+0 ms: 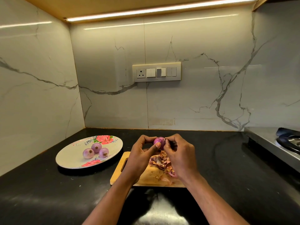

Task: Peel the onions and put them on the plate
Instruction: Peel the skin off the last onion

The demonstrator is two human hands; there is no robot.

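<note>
**Onion held in both hands above the board**

Centre of frame: a purple onion (159,141) is held between both hands, raised over the wooden cutting board (146,177). The left hand (142,153) grips it, thumb across its front face. The right hand (178,153) pinches at its right side with curled fingertips. A pile of loose onion skins (162,161) lies on the board beneath the hands. Left of centre, a floral plate (71,158) sits on the black counter (40,192) carrying three peeled onions (96,151) clustered together. A stove (289,142) shows at the right edge.
</note>
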